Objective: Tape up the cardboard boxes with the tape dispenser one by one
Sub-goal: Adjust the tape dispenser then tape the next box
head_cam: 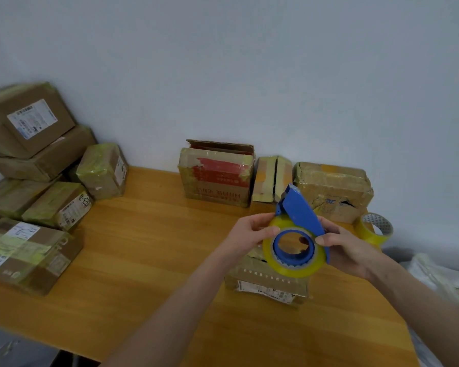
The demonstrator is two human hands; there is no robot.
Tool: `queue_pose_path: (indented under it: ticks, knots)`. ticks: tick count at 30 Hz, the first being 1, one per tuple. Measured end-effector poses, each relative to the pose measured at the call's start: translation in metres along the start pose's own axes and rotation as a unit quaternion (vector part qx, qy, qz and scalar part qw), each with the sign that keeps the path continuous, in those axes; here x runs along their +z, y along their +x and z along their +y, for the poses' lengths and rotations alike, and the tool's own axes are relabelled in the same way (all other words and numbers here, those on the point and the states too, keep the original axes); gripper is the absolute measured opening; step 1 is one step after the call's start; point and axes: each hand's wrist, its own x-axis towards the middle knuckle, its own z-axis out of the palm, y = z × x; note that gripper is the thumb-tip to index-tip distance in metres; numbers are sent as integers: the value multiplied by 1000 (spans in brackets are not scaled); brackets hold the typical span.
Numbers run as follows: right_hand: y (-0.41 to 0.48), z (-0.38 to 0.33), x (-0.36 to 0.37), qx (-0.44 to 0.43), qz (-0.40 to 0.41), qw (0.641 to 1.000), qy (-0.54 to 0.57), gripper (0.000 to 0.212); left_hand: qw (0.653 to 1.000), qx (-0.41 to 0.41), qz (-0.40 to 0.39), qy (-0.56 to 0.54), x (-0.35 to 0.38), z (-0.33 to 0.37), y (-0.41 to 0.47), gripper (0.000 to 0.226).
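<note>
- From my station I see both hands raised off the wooden table [149, 247]. They share the tape dispenser [301, 213] — blue frame, yellow tape roll [293, 266] on its hub — in the air just above a small cardboard box [268, 286].
- The left hand [249, 231] pinches the roll's upper rim. Its thumb and curled fingertips meet where the tape runs under the blue guard.
- The right hand [350, 250] grips the frame from the other side, with the thumb laid on the front face beside the hub. The other fingers wrap behind, and I cannot tell how they lie there.
- My read is that this is the hunt for the tape's free end, before any strip goes on the small box.
- To do it well, I would steady the frame with the right hand and let a left fingernail find the edge.
- I would lift that edge squarely so the tape neither splits nor folds back on itself, then lead it over the cutter teeth with fingertips clear of them.
- 3 boxes wait along the wall: a red-printed box [215, 181] with 1 flap standing up, a narrow box [265, 178] with a dark split down its face, and a crumpled box [331, 186].
- A spare tape roll [374, 230] sits just beside the crumpled box, and a pile of taped boxes [37, 165] fills the left side.
</note>
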Motion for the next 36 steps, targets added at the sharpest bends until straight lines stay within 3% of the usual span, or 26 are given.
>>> queue_pose_path:
  ticks: [4, 6, 11, 15, 20, 26, 31, 36]
  knots:
    - [-5, -11, 5, -4, 19, 982, -189, 81, 999, 36, -2, 20, -3, 0, 0, 51]
    - [-7, -9, 6, -19, 28, 981, -190, 75, 999, 43, -5, 26, -4, 3, 0, 48]
    - [-7, -2, 2, -45, 51, 971, -228, 74, 995, 29, 91, 17, -1, 22, 6, 27]
    - [-6, -5, 3, -43, 44, 962, -267, 74, 996, -38, 75, 25, 7, 20, 10, 36]
    - [-7, -8, 6, -34, 44, 954, -295, 73, 994, -72, 77, -33, 0, 14, 10, 10]
    - [-7, -8, 2, -19, 34, 976, -215, 85, 993, -38, 104, -31, -4, 10, 5, 16]
    - [-7, -9, 3, 4, 31, 987, -156, 87, 998, 2, 69, 15, 5, 10, 4, 29]
    - [-6, -14, 3, 11, 31, 995, -91, 84, 998, 13, 66, 5, 5, 11, 3, 13]
